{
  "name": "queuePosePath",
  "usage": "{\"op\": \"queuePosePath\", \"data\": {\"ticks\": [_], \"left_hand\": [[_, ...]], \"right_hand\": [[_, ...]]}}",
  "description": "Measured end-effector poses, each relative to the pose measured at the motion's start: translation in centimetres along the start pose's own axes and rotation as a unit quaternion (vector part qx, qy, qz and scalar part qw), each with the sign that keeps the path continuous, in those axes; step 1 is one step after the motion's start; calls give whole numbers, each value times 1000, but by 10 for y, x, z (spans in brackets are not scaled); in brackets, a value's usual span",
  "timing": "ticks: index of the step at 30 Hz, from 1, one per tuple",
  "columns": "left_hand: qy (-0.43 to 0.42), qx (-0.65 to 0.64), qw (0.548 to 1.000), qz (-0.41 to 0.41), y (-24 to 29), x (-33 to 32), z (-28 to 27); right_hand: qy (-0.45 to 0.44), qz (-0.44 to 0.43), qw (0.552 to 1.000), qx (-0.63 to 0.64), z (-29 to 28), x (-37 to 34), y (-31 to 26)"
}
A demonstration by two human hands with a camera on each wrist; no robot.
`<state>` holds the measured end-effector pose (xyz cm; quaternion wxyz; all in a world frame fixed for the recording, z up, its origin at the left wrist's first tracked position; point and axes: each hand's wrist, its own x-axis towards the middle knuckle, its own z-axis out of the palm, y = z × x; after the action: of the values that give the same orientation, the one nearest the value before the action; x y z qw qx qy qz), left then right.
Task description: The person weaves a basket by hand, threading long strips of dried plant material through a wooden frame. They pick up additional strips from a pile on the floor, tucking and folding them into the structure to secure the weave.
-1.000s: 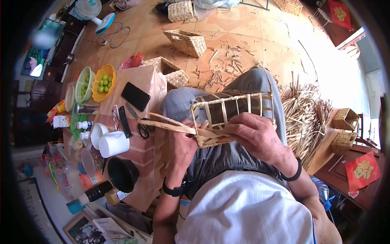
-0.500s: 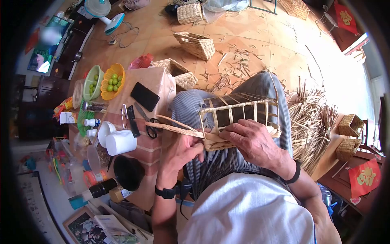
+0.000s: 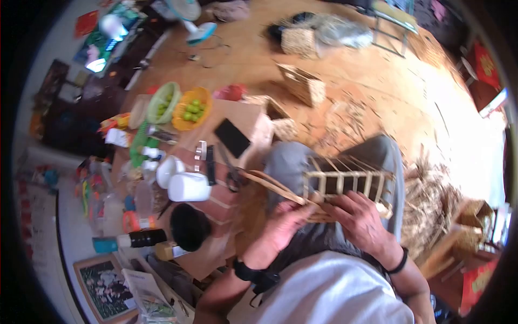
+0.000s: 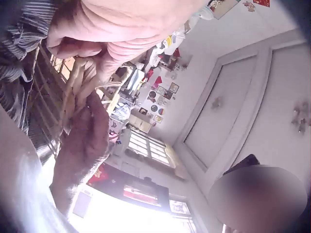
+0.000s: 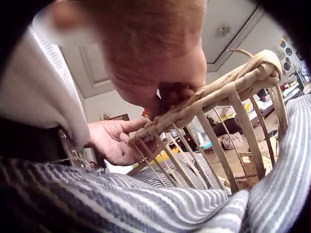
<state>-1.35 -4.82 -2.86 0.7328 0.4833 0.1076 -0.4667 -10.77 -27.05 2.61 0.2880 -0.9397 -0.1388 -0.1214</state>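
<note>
A half-woven basket frame [image 3: 348, 183] with open uprights lies across the person's thighs in the head view. The left hand [image 3: 286, 227] pinches the woven edge at its near left corner, where long flat strips [image 3: 272, 186] stick out to the left. Curled over the same edge, the right hand [image 3: 359, 218] grips it a little to the right, close to the left fingertips. In the right wrist view the braided rim [image 5: 214, 94] runs under the right hand [image 5: 155, 58], with the left hand [image 5: 114, 141] at its far end. Part of the edge is hidden under the fingers.
On the table [image 3: 216, 221] at the left are scissors [image 3: 232, 175], a phone [image 3: 232, 137], a white container [image 3: 189, 187], a black bowl [image 3: 190, 227] and a yellow basket [image 3: 191, 109] of green fruit. Finished baskets [image 3: 302, 85] and scraps lie on the floor; dried stalks [image 3: 429, 205] stand right.
The head view has swung, so the scene sits farther right and lower. The left hand, loosely below the corner half a second ago, now pinches the edge nearer the right hand.
</note>
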Motion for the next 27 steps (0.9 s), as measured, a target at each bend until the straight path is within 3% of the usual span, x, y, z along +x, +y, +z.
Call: {"op": "queuePosePath", "data": {"ticks": [6, 9, 12, 16, 21, 24, 27], "left_hand": [[-64, 46, 996, 40, -1, 11, -9], [-105, 5, 994, 38, -12, 19, -26], [-138, -15, 988, 74, -13, 18, -26], [-135, -36, 989, 49, -16, 17, -27], [-181, -13, 982, 58, -20, 26, -43], [-182, 31, 982, 39, -4, 19, -32], [-180, 77, 978, 75, -11, 27, -41]], "right_hand": [[25, 39, 997, 60, -11, 19, -7], [16, -11, 1000, 25, -14, 40, -8], [-46, -34, 998, -1, -17, 52, -4], [-92, -75, 993, -10, -27, 67, -4], [-120, -121, 985, -10, -25, 76, 3], [-147, -100, 984, 9, -26, 77, -1], [-112, -106, 988, 2, -21, 70, 0]]}}
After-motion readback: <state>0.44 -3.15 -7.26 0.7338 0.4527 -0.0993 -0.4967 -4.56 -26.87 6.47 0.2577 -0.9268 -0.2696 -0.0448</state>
